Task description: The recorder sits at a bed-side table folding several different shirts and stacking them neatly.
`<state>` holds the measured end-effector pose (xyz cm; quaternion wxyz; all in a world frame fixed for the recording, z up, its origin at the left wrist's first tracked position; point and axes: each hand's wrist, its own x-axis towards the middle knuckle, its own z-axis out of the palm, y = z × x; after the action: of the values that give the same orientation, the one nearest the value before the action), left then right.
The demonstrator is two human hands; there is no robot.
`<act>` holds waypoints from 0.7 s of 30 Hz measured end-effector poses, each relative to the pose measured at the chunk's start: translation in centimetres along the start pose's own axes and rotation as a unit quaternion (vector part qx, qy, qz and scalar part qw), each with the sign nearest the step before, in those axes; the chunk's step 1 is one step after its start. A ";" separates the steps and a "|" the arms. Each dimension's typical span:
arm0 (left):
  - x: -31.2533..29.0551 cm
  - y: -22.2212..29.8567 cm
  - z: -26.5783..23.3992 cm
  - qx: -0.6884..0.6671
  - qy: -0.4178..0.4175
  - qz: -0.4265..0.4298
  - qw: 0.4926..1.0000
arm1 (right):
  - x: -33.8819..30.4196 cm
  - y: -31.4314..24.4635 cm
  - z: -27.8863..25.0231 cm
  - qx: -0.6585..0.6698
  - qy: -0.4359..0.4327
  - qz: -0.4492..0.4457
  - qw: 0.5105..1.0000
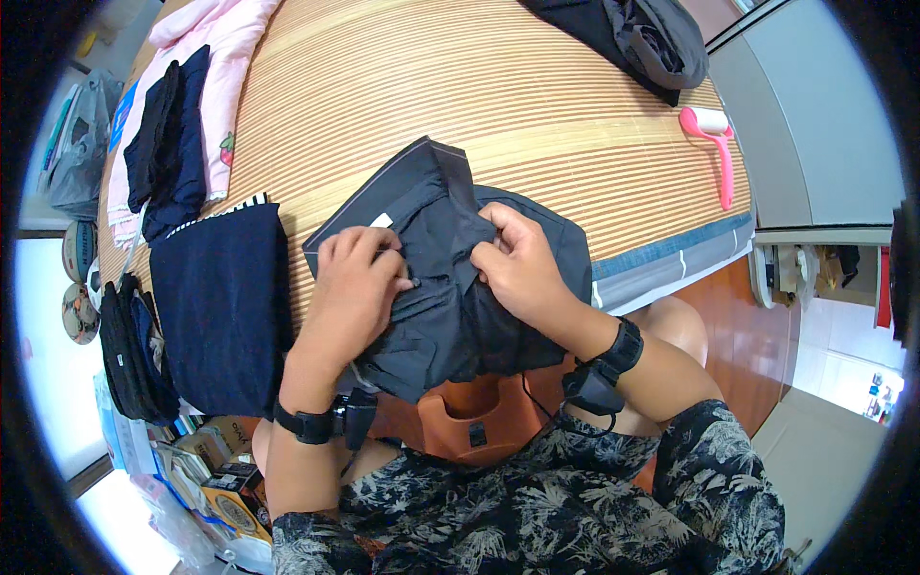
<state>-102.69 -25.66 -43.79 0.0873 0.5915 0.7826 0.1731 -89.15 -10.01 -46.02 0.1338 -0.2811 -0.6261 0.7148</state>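
A dark grey garment [436,331], partly bunched up, lies at the near edge of the bed mat in front of me; it looks like trousers, with a stitched band [379,192] and a small white label [381,221]. My left hand [353,283] is closed on its left part, fingertips pinching the cloth just below the label. On the other side my right hand [517,259] pinches a fold near the garment's middle, thumb against fingers. The lower cloth hangs over the edge above my lap.
The striped bamboo mat [383,86] covers the bed. Folded navy cloth [222,307] sits at left, near dark clothes [172,144] on a pink blanket [235,67]. A pink lint roller [717,153] and dark clothes [642,43] lie at right. An orange stool [479,431] is below.
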 end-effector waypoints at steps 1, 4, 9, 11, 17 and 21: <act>0.2 -0.2 -0.2 -0.009 0.021 0.007 1.000 | 0.0 0.1 -0.1 -0.001 0.002 0.001 1.000; 0.1 -0.5 -1.4 -0.094 0.101 -0.030 0.990 | 0.1 0.0 -0.1 0.021 0.011 -0.001 1.000; -0.7 -0.9 -2.0 -0.209 0.067 -0.163 0.962 | 0.1 0.3 0.3 0.066 0.000 -0.020 0.998; -0.5 -0.7 -2.2 -0.226 0.045 -0.151 0.961 | 0.2 0.6 0.2 0.059 0.000 -0.018 0.998; -0.6 -0.3 -3.2 -0.201 -0.013 -0.129 0.971 | 0.1 0.2 0.3 0.012 -0.019 -0.011 1.000; -0.3 -0.3 -2.6 -0.205 -0.019 -0.156 0.966 | 0.1 0.5 0.5 0.018 -0.009 -0.040 0.999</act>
<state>-103.70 -26.49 -41.55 0.2469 0.4349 0.8113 0.3027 -89.46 -10.49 -46.53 0.1618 -0.2472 -0.6253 0.7223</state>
